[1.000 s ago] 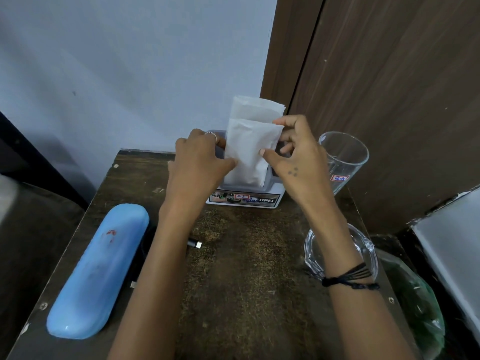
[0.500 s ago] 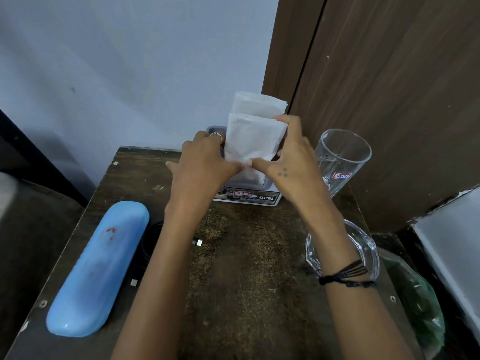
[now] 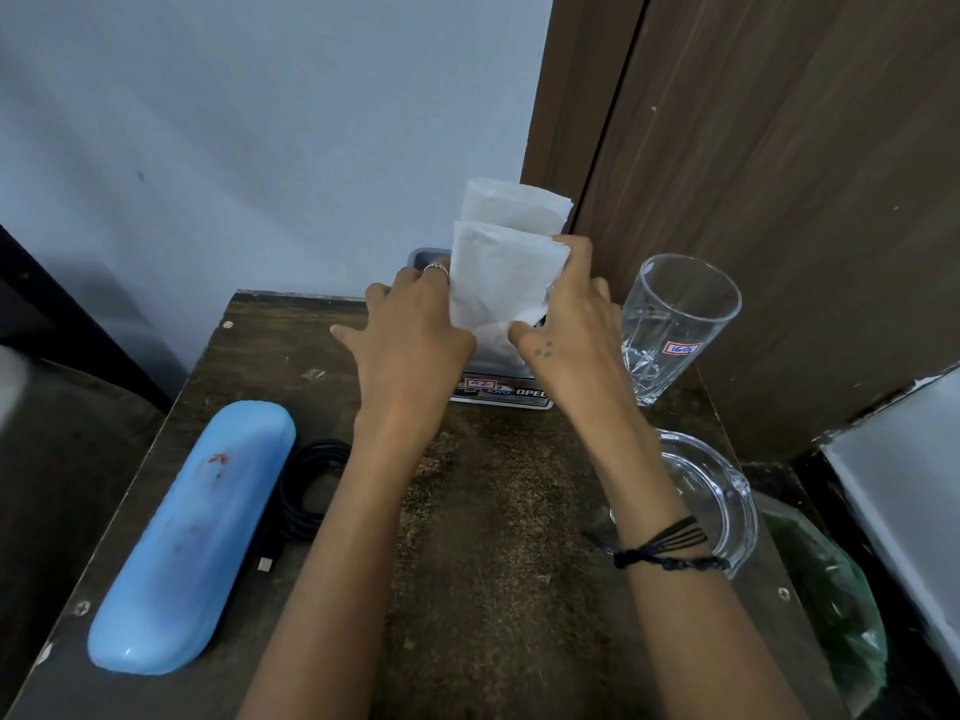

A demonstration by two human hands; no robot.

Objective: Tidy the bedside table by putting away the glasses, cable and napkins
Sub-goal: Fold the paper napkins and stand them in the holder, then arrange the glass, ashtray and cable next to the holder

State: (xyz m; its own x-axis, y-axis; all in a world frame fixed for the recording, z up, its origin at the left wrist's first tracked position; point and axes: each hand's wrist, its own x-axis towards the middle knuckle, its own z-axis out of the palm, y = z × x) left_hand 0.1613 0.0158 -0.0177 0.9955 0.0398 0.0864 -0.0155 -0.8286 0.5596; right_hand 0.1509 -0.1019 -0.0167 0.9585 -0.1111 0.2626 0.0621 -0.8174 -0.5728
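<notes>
White folded napkins (image 3: 501, 267) stand upright in a grey napkin holder (image 3: 427, 254) at the back of the brown bedside table (image 3: 493, 563). My left hand (image 3: 410, 335) presses against the napkins' left side. My right hand (image 3: 566, 319) grips their right edge, thumb on the front. A closed light-blue glasses case (image 3: 192, 537) lies along the table's left edge. Beside it sits a coiled black cable (image 3: 306, 491), partly hidden under my left forearm.
An empty drinking glass (image 3: 675, 324) stands at the back right, close to my right hand. A clear glass ashtray (image 3: 722, 491) sits under my right wrist. A brown wooden panel rises behind. A green plastic bag (image 3: 831, 605) lies off the table's right edge.
Both hands have pushed the napkins lower into the holder and closed in on their sides. The thumbs have slid down the front of the napkins.
</notes>
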